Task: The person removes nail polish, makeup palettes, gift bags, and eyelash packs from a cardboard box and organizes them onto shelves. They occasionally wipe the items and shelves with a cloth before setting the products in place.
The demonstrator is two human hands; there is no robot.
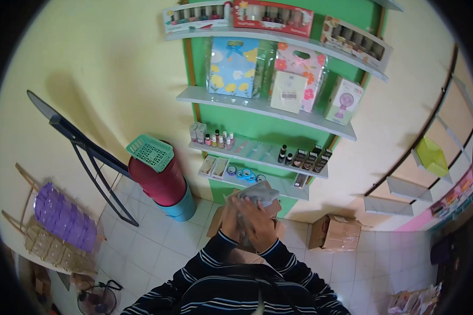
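Observation:
A crumpled grey packet, which looks like plastic, is between my two hands in front of the lowest shelf. My left hand presses on its left side. Over its near side lies my right hand, fingers pointing up and to the left. The hands cover part of the packet, and its contents cannot be made out. Below them an open cardboard box shows in part on the floor.
Shelves ahead carry gift bags, nail polish bottles and tape rolls. Nested bins with a green basket stand left, near purple baskets. A closed carton stands right.

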